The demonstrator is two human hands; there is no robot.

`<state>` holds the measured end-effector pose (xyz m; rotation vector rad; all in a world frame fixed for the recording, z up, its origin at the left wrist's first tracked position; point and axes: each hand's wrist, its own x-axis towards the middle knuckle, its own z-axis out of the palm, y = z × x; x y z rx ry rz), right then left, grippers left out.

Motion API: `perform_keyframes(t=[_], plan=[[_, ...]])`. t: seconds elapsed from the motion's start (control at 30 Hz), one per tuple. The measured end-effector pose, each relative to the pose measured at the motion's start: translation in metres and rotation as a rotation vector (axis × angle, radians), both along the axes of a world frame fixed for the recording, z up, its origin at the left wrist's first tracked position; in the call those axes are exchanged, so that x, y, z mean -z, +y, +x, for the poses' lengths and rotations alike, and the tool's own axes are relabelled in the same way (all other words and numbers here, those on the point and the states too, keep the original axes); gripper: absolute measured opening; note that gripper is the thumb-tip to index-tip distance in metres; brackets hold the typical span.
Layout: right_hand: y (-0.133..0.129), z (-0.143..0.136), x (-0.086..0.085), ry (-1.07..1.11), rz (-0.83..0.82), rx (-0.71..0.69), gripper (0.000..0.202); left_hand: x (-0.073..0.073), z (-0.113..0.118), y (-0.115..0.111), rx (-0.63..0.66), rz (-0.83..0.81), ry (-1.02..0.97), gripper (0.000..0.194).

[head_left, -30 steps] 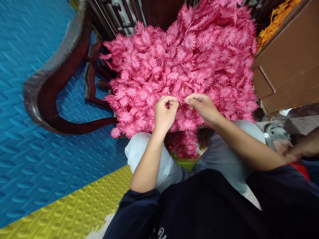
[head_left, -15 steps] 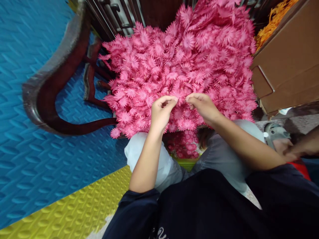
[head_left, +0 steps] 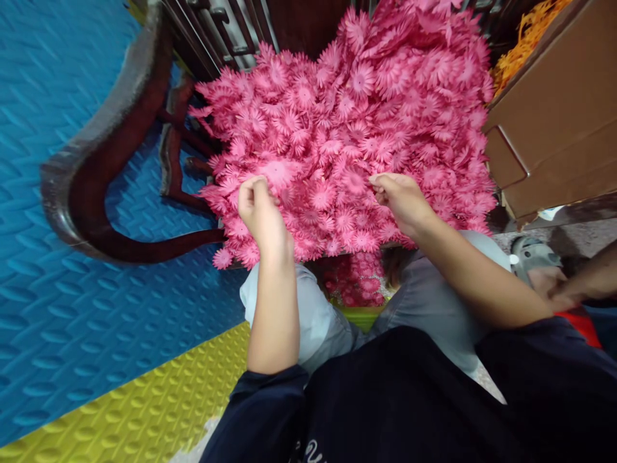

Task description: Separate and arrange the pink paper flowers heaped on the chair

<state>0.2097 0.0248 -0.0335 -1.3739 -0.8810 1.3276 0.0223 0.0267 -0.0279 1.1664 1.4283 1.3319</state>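
A deep heap of pink artificial flowers (head_left: 321,195) lies in front of me, its petals thin and spread like daisies. My left hand (head_left: 260,209) is closed in a pinch over the left part of the heap. A paler, motion-blurred pink flower (head_left: 278,172) shows at its fingertips. Over the right of the middle, my right hand (head_left: 402,200) is also pinched closed. Another blurred flower (head_left: 355,182) sits just left of its fingertips and seems held there. The exact grip on each flower's stem or centre is too small to see.
A dark wooden chair with a curved arm (head_left: 96,186) holds the heap. To the right stands a cardboard box (head_left: 554,122) with orange material (head_left: 530,42) behind its edge. Another person's hand (head_left: 562,296) is at the right edge. Blue matting (head_left: 72,308) covers the left floor.
My hands were close together over the middle of the heap. My left hand has swung left with a flower at its fingertips; my right hand has shifted only slightly to the right.
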Motion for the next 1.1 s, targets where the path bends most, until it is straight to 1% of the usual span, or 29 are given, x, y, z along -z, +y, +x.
perform_keyframes(t=[0.13, 0.27, 0.43, 0.57, 0.7, 0.8, 0.9, 1.1], plan=[[-0.002, -0.002, 0.001, -0.018, -0.005, -0.063, 0.009, -0.001, 0.01, -0.005, -0.01, 0.035, 0.065, 0.017], [-0.004, -0.005, 0.004, -0.043, 0.006, -0.131, 0.009, 0.002, 0.023, -0.011, -0.03, 0.101, 0.097, 0.01], [-0.005, -0.006, 0.003, -0.066, 0.074, -0.184, 0.008, 0.007, 0.032, -0.016, 0.13, 0.088, 0.173, 0.009], [-0.006, -0.007, 0.003, -0.069, 0.107, -0.226, 0.008, 0.008, 0.033, -0.017, 0.166, 0.069, 0.244, 0.01], [-0.007, -0.008, 0.003, -0.07, 0.139, -0.243, 0.008, 0.008, 0.033, -0.017, 0.126, 0.044, 0.237, 0.009], [-0.007, -0.008, 0.002, -0.081, 0.125, -0.214, 0.008, 0.007, 0.034, -0.016, 0.08, 0.042, 0.216, 0.012], [-0.007, -0.009, 0.002, -0.1, 0.082, -0.185, 0.009, 0.005, 0.034, -0.016, 0.07, 0.04, 0.183, 0.012], [-0.008, -0.009, 0.001, -0.127, 0.058, -0.2, 0.01, 0.006, 0.033, -0.016, 0.063, 0.027, 0.082, 0.008]])
